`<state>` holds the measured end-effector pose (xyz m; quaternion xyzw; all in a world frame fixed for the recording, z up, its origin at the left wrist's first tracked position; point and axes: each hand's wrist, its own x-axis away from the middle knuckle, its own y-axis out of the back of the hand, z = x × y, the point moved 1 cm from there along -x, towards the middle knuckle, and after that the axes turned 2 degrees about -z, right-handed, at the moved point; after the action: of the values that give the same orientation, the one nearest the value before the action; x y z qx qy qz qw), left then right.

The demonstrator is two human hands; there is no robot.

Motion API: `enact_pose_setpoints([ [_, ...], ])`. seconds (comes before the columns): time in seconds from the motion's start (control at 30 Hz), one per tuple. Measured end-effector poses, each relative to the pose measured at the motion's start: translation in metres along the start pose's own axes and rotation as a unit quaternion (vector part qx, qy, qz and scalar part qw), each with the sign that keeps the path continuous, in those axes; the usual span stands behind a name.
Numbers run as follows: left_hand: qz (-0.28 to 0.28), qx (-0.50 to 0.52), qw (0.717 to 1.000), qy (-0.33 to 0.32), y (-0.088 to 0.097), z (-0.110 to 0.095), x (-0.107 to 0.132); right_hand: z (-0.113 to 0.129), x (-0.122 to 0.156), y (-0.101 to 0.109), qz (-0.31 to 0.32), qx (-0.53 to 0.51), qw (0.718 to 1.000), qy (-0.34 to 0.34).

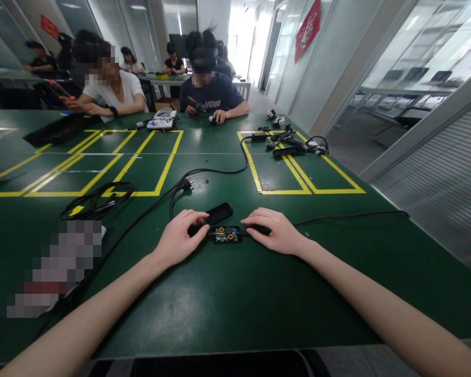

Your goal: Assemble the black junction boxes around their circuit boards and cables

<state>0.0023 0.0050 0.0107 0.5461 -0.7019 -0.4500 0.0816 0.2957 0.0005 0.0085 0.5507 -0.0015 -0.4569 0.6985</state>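
Opened adapter: circuit board inside, exposed.
Left hand: fingers curled, gripping its left end.
Right hand: fingers flat, pressing cable end.

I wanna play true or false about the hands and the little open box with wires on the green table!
1. Both hands touch the open black box. True: the left hand is at its left end, the right hand at its right.
2. The box's inside is showing. True: coloured parts can be seen.
3. The black lid lies in front of the box, nearer the camera. False: it lies just behind it.
4. The table is red. False: it is green with yellow lines.
5. The coiled cable lies right of the hands. False: it lies to their left.
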Motion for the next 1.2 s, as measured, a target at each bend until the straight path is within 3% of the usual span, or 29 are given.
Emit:
enact_pose_setpoints([
  [0.13,0.037,-0.052,0.998,-0.021,-0.002,0.001,0.000,-0.006,0.001,-0.005,-0.004,0.034,0.997,-0.063],
  [0.33,0.085,-0.076,0.990,-0.083,-0.006,-0.002,0.003,-0.009,0.001,-0.014,0.007,0.036,0.994,-0.105],
  [0.53,0.065,-0.057,0.991,-0.105,-0.006,-0.002,0.004,-0.001,-0.002,-0.015,0.012,-0.044,0.991,-0.124],
  [0.73,0.050,-0.036,0.991,-0.117,-0.005,-0.005,0.004,0.007,-0.004,-0.018,-0.023,-0.133,0.969,-0.209],
  [0.93,0.060,0.009,0.994,-0.094,-0.005,-0.007,0.003,0.011,-0.006,-0.023,-0.051,-0.241,0.945,-0.216],
  [1.2,0.057,0.010,0.998,-0.040,-0.007,-0.004,0.005,0.013,-0.006,-0.021,-0.042,-0.212,0.957,-0.194],
])
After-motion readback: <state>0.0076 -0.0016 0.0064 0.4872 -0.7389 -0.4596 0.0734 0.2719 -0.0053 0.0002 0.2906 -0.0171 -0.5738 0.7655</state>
